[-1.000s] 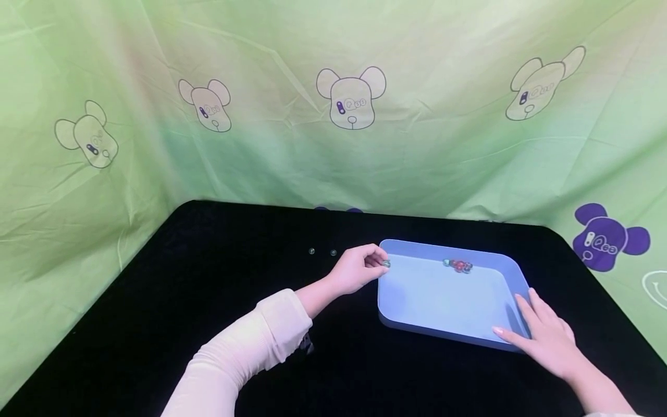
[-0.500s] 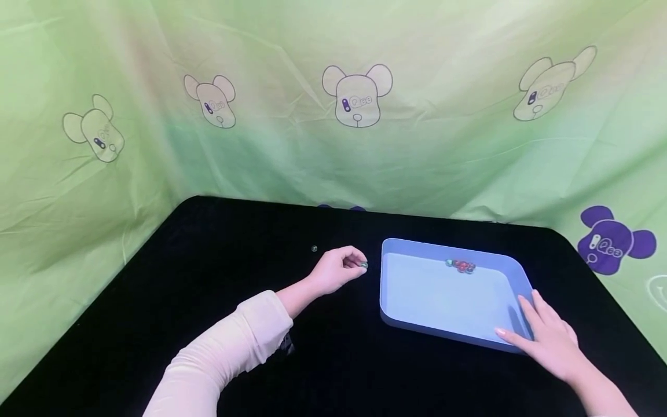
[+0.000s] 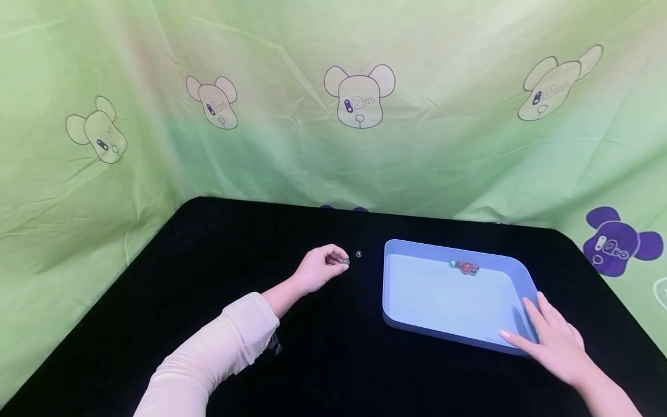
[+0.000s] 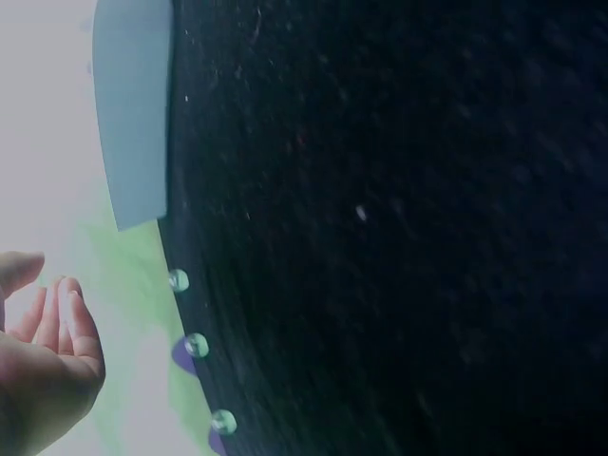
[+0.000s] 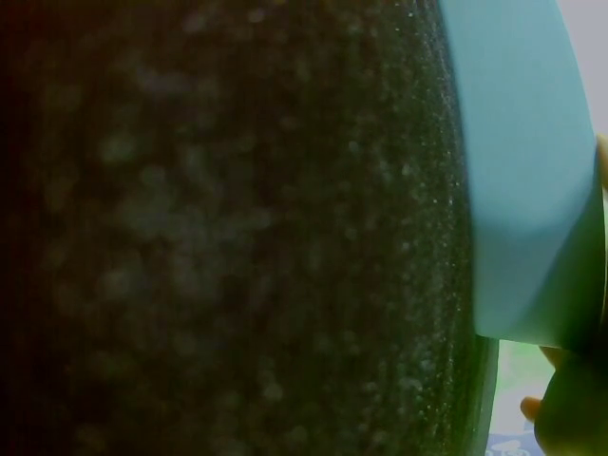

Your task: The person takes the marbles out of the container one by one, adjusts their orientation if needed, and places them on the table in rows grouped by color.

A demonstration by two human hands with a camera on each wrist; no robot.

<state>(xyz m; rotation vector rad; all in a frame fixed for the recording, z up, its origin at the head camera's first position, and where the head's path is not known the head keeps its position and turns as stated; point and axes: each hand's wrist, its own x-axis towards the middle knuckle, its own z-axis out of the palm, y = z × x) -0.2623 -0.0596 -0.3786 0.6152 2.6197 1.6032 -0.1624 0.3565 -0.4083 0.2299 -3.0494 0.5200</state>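
In the head view my left hand (image 3: 319, 267) hovers over the black table, left of the tray, pinching a small greenish glass marble (image 3: 346, 262) at its thumb and fingertips. Just beyond the fingertips lies another clear marble (image 3: 358, 254). The left wrist view has the hand (image 4: 52, 370) at the lower left and three greenish marbles, such as this marble (image 4: 197, 345), spaced in a row; the pinched one does not show there. My right hand (image 3: 557, 341) rests with straight fingers over the near right corner of the blue tray (image 3: 448, 307).
A cluster of red and teal marbles (image 3: 465, 267) sits along the tray's far wall. The black table (image 3: 333, 370) ends at a green curtain (image 3: 281, 156) printed with bear heads. In the right wrist view the tray's wall (image 5: 522, 190) rises beside the black cloth.
My left hand has moved left, away from the tray's left rim, with the marble still at its fingertips. One marble came into sight as the hand withdrew. The right hand stays put.
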